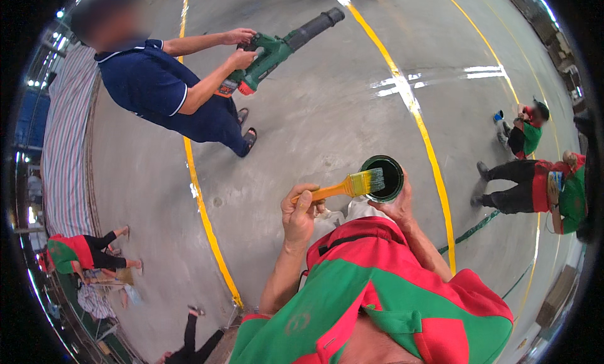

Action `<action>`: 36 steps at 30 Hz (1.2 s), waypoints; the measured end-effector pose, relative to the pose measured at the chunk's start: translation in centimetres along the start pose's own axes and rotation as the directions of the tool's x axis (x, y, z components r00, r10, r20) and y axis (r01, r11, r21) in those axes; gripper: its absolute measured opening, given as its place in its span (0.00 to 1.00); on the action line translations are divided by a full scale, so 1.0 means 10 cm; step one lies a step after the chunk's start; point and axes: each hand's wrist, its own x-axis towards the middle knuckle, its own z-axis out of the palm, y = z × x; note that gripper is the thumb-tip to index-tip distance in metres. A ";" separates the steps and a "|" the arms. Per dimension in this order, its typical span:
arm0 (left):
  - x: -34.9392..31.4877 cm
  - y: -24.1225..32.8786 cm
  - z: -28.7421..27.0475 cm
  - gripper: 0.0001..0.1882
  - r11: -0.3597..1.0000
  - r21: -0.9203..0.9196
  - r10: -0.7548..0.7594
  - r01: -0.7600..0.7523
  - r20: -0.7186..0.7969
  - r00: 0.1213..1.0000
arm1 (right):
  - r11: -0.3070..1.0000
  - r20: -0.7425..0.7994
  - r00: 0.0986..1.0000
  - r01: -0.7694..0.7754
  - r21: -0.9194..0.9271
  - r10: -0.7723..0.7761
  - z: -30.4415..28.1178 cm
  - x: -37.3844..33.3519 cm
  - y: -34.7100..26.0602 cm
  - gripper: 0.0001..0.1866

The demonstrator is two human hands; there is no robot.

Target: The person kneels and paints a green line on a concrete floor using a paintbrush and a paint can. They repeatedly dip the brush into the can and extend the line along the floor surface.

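My left hand grips the orange handle of a paintbrush, its thumb pressed on the handle. The brush lies nearly level and points to the right. Its ferrule is smeared yellow, and the grey-green bristle ends reach over the mouth of a dark green paint can. Around the can's right and near side wraps my right hand, holding it up in front of my body. Looking into the can, I see only a dark interior; what it contains I cannot make out.
Yellow lines run along the grey concrete floor. Ahead on the left, a person in dark blue holds a green leaf blower. Other people are at both sides. A dark green hose lies to the right; a striped sheet lines the far left.
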 end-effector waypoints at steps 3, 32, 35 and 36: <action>0.02 0.01 0.02 0.15 1.000 -0.002 0.002 -0.002 0.002 1.000 | 1.000 -0.011 1.000 -0.023 0.007 0.023 0.00 -0.02 0.03 0.59; 0.06 -0.06 -0.07 0.15 1.000 0.015 0.018 -0.018 0.021 1.000 | 1.000 -0.039 0.999 0.012 0.015 -0.011 -0.01 -0.06 0.10 0.59; 0.05 -0.06 -0.06 0.14 1.000 0.006 0.005 -0.005 0.007 1.000 | 0.997 -0.027 0.998 0.049 -0.061 -0.051 -0.03 -0.06 0.12 0.57; 0.06 -0.06 -0.06 0.15 1.000 0.019 -0.001 0.001 -0.001 1.000 | 0.994 -0.029 0.997 0.073 -0.082 -0.075 -0.03 -0.06 0.12 0.57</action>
